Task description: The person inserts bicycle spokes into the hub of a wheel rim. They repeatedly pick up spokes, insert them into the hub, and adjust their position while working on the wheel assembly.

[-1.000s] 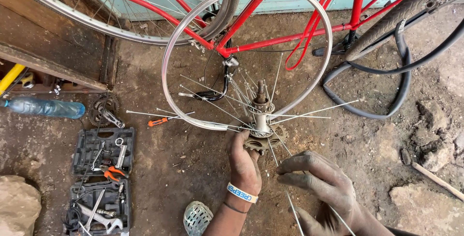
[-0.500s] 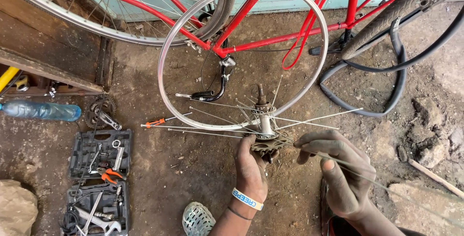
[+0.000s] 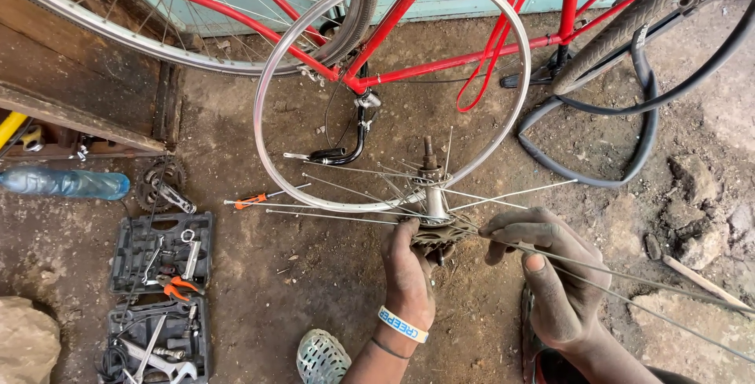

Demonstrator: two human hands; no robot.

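Head view: wheel hub (image 3: 434,204) gripped by left hand (image 3: 409,267), just left of right hand (image 3: 550,274).

Clear plastic bottle (image 3: 63,183) lying flat at 9 o'clock, blue-tinted, open black tool case (image 3: 157,297) at 8 o'clock, two moulded trays

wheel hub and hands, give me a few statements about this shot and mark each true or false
1. The left hand grips the wheel hub from below. True.
2. The right hand pinches a loose spoke. True.
3. The bicycle frame is blue. False: it is red.
4. The bare rim carries a tyre. False: it has none.
5. An open tool case lies on the ground at the left. True.
6. The plastic bottle stands upright. False: it lies on its side.
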